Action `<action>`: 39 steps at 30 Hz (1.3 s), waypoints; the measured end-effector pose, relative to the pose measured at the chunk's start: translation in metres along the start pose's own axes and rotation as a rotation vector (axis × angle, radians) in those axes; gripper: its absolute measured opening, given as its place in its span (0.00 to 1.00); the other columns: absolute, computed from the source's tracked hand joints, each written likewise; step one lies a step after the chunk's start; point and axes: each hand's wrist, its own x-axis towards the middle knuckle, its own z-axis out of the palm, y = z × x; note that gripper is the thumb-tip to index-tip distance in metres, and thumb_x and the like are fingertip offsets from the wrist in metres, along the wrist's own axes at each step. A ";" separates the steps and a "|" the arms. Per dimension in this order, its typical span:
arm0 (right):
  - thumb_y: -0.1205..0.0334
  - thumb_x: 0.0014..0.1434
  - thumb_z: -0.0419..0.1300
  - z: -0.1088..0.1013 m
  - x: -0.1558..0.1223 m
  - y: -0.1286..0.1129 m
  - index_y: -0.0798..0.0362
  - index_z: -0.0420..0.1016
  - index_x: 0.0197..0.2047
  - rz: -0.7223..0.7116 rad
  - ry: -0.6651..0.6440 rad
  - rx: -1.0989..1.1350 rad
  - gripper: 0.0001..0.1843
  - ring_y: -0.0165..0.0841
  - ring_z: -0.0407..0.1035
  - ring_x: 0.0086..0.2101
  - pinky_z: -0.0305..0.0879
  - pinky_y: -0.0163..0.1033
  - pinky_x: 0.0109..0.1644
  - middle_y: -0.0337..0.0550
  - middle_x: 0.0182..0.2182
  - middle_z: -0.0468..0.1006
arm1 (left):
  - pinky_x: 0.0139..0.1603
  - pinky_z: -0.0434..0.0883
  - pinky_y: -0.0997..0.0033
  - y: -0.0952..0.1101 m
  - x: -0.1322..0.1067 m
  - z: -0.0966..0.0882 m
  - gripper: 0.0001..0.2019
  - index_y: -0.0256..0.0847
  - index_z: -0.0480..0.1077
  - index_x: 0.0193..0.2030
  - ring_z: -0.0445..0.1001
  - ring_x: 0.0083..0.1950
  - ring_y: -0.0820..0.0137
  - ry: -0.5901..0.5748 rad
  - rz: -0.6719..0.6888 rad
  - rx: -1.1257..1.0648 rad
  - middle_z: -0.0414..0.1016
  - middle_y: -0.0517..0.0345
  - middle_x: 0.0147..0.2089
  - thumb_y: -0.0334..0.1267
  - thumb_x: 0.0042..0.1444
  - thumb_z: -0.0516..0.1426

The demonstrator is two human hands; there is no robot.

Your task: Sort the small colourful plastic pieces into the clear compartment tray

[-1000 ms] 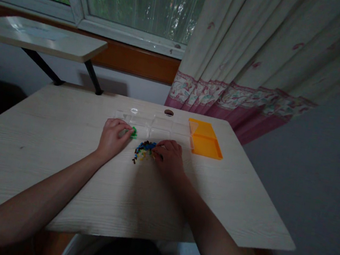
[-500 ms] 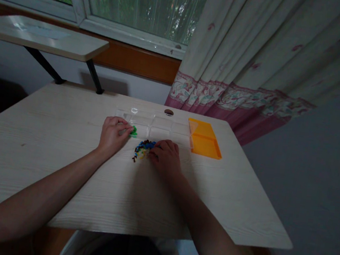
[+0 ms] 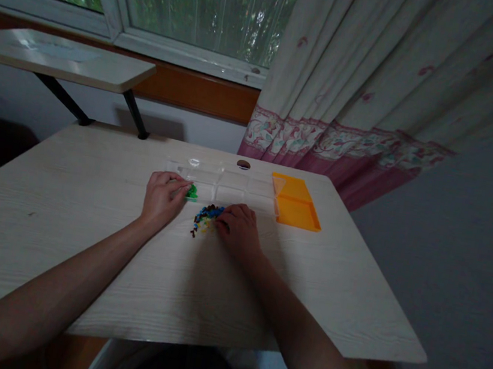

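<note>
The left hand point(image 3: 163, 199) lies with thumb and fingers bent together at a few small, bright green pieces point(image 3: 191, 192) by the front left compartment of a clear plastic compartment box point(image 3: 230, 196); whether it pinches any cannot be told. The right hand point(image 3: 241, 226) has its fingers curled down at the right edge of a loose pile of tiny blue, brown and yellow pieces point(image 3: 206, 215), just in front of the box; its fingertips are hidden, so a grip cannot be confirmed.

Beneath everything spreads a pale, wood-grained tabletop point(image 3: 313, 296). A flat orange plastic tray point(image 3: 296, 200) sits at the box's right end, and a dark oval opening point(image 3: 243, 164) lies behind the box. At back left, a glossy white shelf point(image 3: 63, 57) stands on slanting black supports point(image 3: 135, 112). Beyond are a white-framed window point(image 3: 201, 6) onto greenery, a cream curtain with a pink hem point(image 3: 329, 68) and a dim, plain wall point(image 3: 459, 255).
</note>
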 end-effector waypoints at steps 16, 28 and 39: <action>0.64 0.60 0.62 0.002 0.000 0.001 0.50 0.80 0.37 0.030 0.053 0.103 0.05 0.40 0.65 0.47 0.58 0.47 0.53 0.45 0.40 0.78 | 0.56 0.64 0.53 0.004 0.000 -0.003 0.12 0.46 0.79 0.45 0.69 0.50 0.60 -0.032 0.048 -0.013 0.77 0.53 0.45 0.41 0.64 0.54; 0.52 0.58 0.64 0.003 0.003 0.005 0.49 0.80 0.33 0.242 0.204 0.600 0.10 0.36 0.70 0.40 0.65 0.44 0.49 0.42 0.34 0.78 | 0.56 0.66 0.58 0.045 -0.015 -0.009 0.15 0.47 0.74 0.54 0.69 0.50 0.63 -0.307 0.347 -0.186 0.75 0.53 0.46 0.43 0.63 0.56; 0.47 0.55 0.64 -0.008 0.001 -0.015 0.48 0.80 0.32 0.258 -0.005 1.041 0.13 0.33 0.72 0.37 0.68 0.40 0.46 0.39 0.33 0.79 | 0.52 0.66 0.60 0.050 -0.022 -0.012 0.13 0.48 0.76 0.48 0.73 0.44 0.65 -0.150 0.348 -0.147 0.79 0.56 0.38 0.47 0.61 0.58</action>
